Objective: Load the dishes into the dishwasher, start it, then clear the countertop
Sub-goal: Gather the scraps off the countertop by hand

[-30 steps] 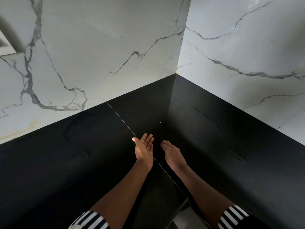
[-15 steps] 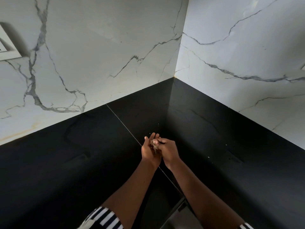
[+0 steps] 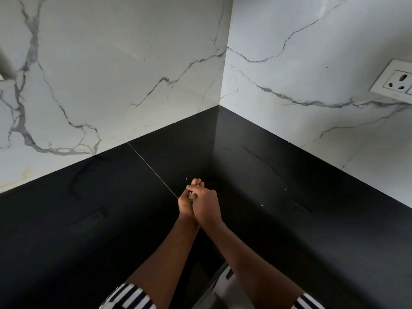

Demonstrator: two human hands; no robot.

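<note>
— Where are the pale scraps (image 3: 191,195)?
— Between the palms, above the worktop (image 3: 100,219) corner. The left hand (image 3: 185,205) cups them, grip wide, likely as a tray.
— And the right hand (image 3: 206,204)?
— Laid over them. Whether its grip pinches any, I cannot tell. Loose specks (image 3: 262,205) lie nearby, probably next.

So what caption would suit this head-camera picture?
Left hand and right hand meet over a glossy black countertop in a white marble corner, small pale crumbs between them.
</note>
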